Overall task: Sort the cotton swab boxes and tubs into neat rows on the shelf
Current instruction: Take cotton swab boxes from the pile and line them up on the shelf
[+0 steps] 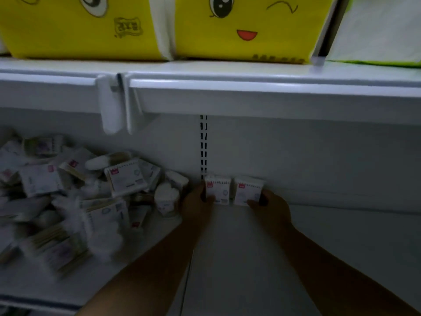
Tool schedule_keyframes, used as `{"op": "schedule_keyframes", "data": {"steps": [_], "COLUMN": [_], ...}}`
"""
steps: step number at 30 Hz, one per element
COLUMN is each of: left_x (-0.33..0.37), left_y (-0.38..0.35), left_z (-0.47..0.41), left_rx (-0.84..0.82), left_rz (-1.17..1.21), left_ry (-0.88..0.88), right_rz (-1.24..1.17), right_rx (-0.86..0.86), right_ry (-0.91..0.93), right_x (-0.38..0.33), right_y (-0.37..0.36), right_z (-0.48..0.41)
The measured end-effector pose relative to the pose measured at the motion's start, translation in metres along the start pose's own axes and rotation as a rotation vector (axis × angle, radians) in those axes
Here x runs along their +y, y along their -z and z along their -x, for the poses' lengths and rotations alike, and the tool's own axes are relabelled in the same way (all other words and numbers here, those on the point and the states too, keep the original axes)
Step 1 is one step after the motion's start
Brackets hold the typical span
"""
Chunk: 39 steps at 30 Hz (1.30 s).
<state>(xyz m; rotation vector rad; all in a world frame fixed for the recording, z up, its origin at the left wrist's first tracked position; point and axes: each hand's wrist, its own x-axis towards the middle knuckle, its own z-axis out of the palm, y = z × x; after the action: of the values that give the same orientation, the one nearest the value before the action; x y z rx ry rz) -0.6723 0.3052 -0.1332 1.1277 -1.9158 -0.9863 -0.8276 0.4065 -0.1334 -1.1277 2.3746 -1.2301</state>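
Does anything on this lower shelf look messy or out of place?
Yes. The heap of white cotton swab boxes and tubs at left lies jumbled and overlapping. Only the left white box, in the left hand, and right white box, in the right hand, stand upright side by side.

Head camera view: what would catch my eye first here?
Bright yellow packs with cartoon faces sit on the upper shelf. Below, a jumbled heap of swab packs sprawls at left. Mid-shelf, the left hand holds the left box, the right hand the right box, side by side.
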Motion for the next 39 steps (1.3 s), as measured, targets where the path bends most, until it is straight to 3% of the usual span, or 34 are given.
{"op": "schedule_keyframes", "data": {"steps": [6,10,15,18,21,24,29,34,39], "left_x": [0.004,0.014,0.027,0.044,0.052,0.045,-0.002,-0.065,-0.113], "left_y": [-0.006,-0.002,0.017,0.047,0.100,0.176,0.318,0.426,0.489], "left_z": [-0.002,0.005,0.037,0.057,0.072,0.084,0.109,0.140,0.149], "left_rx": [0.061,0.029,0.003,-0.054,-0.130,-0.157,-0.264,-0.237,-0.159], "left_rz": [-0.099,-0.091,-0.225,-0.137,-0.198,-0.449,-0.817,-0.929,-0.867], "left_ry": [0.064,0.107,-0.077,-0.169,-0.365,-0.404,-0.190,0.005,0.103], "right_rz": [0.061,-0.043,-0.009,0.163,0.268,0.365,0.645,0.666,0.655], "right_rx": [-0.019,-0.060,0.065,0.240,0.287,0.155,-0.291,-0.320,-0.409], "right_ry": [0.044,0.040,-0.053,0.076,0.267,0.394,0.569,0.739,0.880], "right_x": [0.003,0.006,0.007,-0.001,-0.040,-0.103,-0.215,-0.291,-0.331], "right_y": [-0.004,0.001,0.018,0.029,0.026,0.000,-0.065,-0.146,-0.204], "right_z": [-0.001,0.000,0.018,0.036,0.058,0.083,0.130,0.184,0.204]}}
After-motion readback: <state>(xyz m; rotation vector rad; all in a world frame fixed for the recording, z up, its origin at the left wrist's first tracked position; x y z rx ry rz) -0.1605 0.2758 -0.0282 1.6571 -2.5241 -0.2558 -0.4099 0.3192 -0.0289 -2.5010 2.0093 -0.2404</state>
